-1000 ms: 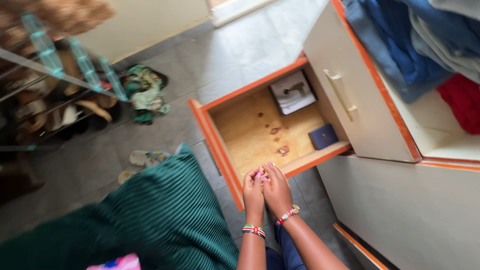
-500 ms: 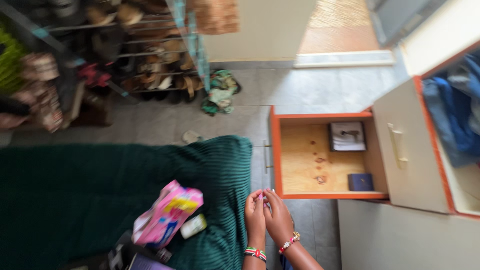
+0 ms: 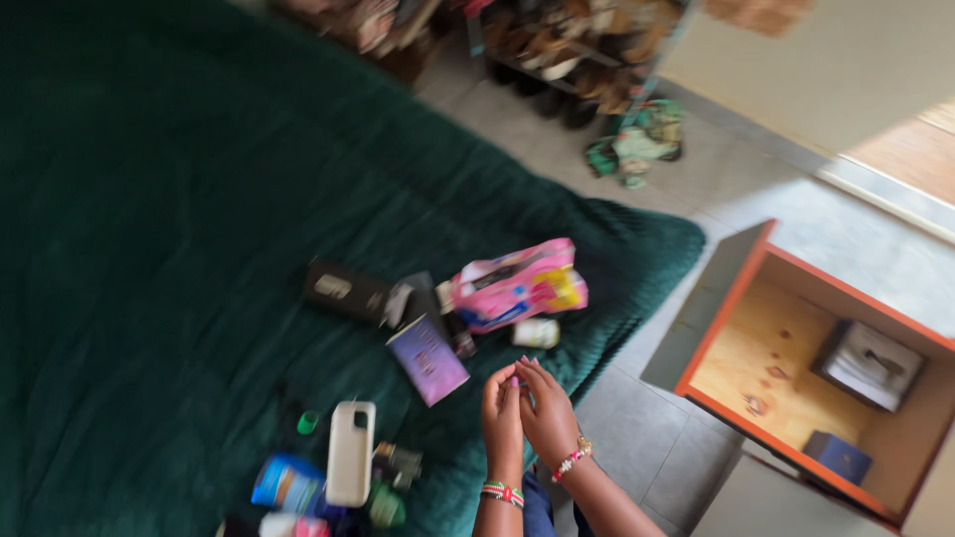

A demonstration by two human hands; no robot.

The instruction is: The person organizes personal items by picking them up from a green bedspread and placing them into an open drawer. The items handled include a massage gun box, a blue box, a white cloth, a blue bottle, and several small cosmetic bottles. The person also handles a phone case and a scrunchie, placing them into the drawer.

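hands (image 3: 527,413) shown pressed together, fingers closed, perhaps on something small; items (image 3: 428,358) laid out near bed (image 3: 149,249) edge; drawer (image 3: 796,368) nearly emptied.

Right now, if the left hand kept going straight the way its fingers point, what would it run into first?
Probably the purple booklet on the green bedspread. The left hand, pressed against the right hand, points up-frame toward it; the small white jar lies just beyond. Depth is blurry.
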